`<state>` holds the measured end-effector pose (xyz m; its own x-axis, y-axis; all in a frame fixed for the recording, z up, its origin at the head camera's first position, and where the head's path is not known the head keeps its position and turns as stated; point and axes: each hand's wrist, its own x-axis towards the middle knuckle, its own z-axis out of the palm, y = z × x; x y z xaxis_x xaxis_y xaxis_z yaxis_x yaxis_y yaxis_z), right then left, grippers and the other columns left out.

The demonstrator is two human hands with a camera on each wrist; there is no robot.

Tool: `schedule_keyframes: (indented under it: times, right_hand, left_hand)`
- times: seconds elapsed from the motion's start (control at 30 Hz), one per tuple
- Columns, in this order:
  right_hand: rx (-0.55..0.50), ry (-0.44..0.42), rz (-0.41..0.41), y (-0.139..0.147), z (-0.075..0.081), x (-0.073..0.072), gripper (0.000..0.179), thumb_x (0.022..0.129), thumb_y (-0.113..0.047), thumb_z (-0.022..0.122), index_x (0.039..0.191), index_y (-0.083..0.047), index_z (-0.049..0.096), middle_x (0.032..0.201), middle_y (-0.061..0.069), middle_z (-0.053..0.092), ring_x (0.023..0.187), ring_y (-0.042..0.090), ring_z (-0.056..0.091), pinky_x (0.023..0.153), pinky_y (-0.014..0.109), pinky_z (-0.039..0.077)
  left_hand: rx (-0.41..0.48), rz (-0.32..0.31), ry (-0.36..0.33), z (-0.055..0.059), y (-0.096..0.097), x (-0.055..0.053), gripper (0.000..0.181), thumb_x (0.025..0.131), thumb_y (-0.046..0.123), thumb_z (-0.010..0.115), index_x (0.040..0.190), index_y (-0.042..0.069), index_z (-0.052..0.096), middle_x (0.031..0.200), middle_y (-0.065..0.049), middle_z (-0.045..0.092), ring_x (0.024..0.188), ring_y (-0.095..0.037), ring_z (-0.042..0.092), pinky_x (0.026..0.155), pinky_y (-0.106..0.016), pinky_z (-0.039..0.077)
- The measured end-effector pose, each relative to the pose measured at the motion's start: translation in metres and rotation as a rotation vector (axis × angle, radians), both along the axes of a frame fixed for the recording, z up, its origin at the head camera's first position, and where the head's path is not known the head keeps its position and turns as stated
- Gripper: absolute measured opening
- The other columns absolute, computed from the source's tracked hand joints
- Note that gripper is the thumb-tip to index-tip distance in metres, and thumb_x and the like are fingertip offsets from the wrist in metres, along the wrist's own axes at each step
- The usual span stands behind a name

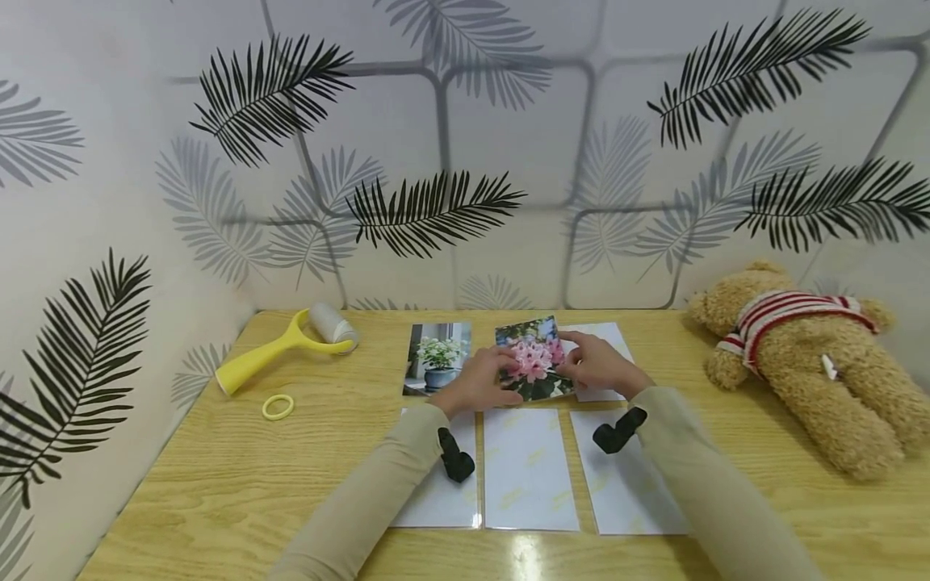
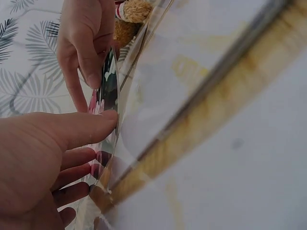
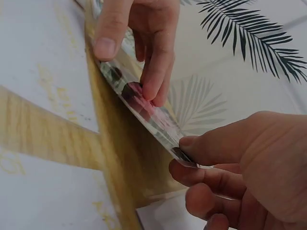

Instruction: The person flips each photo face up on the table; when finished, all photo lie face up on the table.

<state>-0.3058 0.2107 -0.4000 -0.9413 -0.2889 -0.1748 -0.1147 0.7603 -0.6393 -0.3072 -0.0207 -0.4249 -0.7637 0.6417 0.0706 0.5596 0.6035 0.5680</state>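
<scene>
A glossy photo card of pink flowers (image 1: 534, 355) is between both hands near the back of the table. My right hand (image 1: 599, 365) pinches its right edge, the thumb above and the index finger beneath in the right wrist view. At the card's left side, my left hand (image 1: 479, 381) holds it with the thumb at the near edge and fingertips on the picture. In the right wrist view the card (image 3: 144, 108) is tilted, with a gap between it and the wooden table. Left of it lies a potted plant photo (image 1: 436, 347); a white card (image 1: 610, 335) lies partly behind my right hand.
Three white-backed cards, left (image 1: 432, 496), middle (image 1: 529, 476) and right (image 1: 632, 492), lie in a nearer row under my forearms. A yellow-handled lint roller (image 1: 257, 363) and a yellow ring (image 1: 278, 418) lie at left. A teddy bear (image 1: 799, 347) lies at right. A leaf-patterned wall (image 1: 508, 266) closes the back.
</scene>
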Motion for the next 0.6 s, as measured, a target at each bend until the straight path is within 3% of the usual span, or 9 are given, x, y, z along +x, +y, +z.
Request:
schedule_keyframes:
  times: [0.17,0.6]
  right_hand:
    - [0.057,0.033,-0.007,-0.008,-0.007,-0.004,0.068,0.091,-0.016,0.064,0.146,0.005,0.032,0.082,0.008,0.063,0.068,0.015,0.052,0.064,0.026,0.042]
    - [0.126,0.085,-0.012,-0.023,-0.012,-0.007,0.053,0.09,-0.019,0.066,0.135,0.003,0.048,0.077,0.007,0.059,0.062,0.015,0.05,0.057,0.025,0.039]
  left_hand:
    - [-0.039,0.012,0.014,0.002,-0.006,0.0,0.046,0.084,0.023,0.073,0.124,0.004,0.062,0.143,-0.014,0.048,0.133,-0.034,0.04,0.107,-0.057,0.027]
    - [-0.065,0.056,0.004,0.003,-0.015,-0.002,0.041,0.086,0.021,0.072,0.122,0.003,0.064,0.144,-0.012,0.048,0.135,-0.034,0.038,0.107,-0.06,0.026]
